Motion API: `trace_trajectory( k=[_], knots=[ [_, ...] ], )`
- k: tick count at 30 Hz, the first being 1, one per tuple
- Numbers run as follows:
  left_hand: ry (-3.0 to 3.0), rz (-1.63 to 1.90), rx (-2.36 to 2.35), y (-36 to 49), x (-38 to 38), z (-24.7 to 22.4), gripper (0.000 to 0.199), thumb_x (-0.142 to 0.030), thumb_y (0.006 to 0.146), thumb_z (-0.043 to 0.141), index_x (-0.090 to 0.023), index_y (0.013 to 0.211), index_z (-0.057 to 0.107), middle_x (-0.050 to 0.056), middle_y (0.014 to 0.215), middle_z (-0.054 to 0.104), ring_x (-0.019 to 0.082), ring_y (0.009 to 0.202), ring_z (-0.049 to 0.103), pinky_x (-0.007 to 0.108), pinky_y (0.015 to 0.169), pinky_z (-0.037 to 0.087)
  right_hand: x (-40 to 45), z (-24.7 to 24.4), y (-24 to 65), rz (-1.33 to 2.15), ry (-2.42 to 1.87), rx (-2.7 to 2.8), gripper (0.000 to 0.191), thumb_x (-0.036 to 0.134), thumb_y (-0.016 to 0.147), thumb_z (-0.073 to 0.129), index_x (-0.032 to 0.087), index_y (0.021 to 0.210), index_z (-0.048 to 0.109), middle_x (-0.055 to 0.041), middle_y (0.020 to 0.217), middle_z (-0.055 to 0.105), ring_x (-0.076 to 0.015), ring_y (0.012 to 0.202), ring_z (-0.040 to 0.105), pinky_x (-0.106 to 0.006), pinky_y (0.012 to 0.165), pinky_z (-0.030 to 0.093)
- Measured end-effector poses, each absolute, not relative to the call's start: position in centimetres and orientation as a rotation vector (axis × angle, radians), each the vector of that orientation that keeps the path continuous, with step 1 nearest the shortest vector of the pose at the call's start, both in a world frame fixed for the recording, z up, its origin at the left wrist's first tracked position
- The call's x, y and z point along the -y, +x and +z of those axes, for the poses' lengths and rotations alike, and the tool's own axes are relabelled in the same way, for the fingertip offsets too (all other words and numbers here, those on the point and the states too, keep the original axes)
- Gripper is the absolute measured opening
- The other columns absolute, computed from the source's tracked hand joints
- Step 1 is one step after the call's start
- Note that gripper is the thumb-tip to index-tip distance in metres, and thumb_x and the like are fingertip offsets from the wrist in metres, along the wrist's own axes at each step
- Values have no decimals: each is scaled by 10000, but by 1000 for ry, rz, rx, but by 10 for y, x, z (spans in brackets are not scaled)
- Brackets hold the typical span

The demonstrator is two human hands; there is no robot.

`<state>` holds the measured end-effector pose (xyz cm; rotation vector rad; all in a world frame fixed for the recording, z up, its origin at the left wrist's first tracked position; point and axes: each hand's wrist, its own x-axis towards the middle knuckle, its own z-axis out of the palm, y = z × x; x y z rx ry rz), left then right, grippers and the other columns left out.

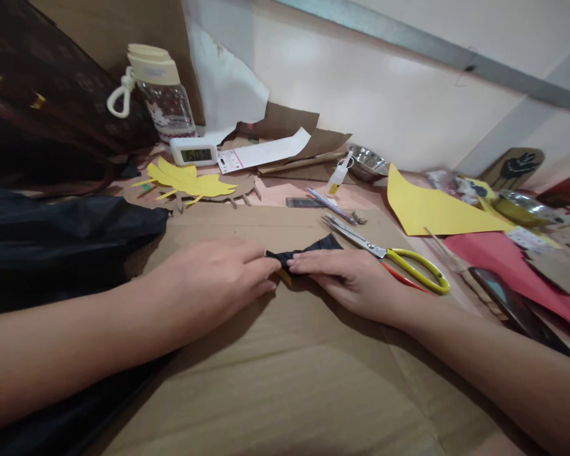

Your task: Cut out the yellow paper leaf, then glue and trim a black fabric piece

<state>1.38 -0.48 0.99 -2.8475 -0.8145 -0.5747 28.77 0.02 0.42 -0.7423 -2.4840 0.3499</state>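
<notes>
- I see the black piece (330, 242) at mid-frame on cardboard (285, 367)
- Left hand (218, 272): fingertips pinching its left end
- Right hand (358, 278): fingers laid across it; grip I cannot tell

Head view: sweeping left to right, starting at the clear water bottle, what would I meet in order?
Clear water bottle → left hand → small black piece → scissors → dark glossy object.

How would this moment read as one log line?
left hand: touching black scrap; right hand: resting on black scrap; scissors: beside right hand; cardboard: beneath black scrap
</notes>
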Motion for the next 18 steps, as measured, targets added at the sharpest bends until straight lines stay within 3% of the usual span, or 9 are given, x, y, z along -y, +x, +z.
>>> trace_trajectory(
  k=[6,13,18],
  knots=[
    [-2949,-578,902,9,-18,14,126,-240,1001,701,-193,1022,816,49,978,763,241,833,705,338,720,497,1,8,287,485,-908,2439,308,148,1029,570,167,1217,814,-59,1223,825,-190,1100,810,-274,1006,640],
    [-3019,-706,840,13,-27,4,180,-190,1013,651,-242,1032,822,18,945,761,191,802,673,291,730,465,2,13,286,538,-989,2424,324,156,1010,572,176,1217,821,-48,1219,823,-209,1090,814,-303,1019,645],
    [-2977,-705,745,14,-28,5,218,-217,1056,578,-190,994,785,39,948,750,194,794,657,296,715,451,2,13,285,589,-1005,2396,322,133,1004,579,199,1203,823,-34,1221,824,-208,1103,810,-312,1036,640]
  ],
)
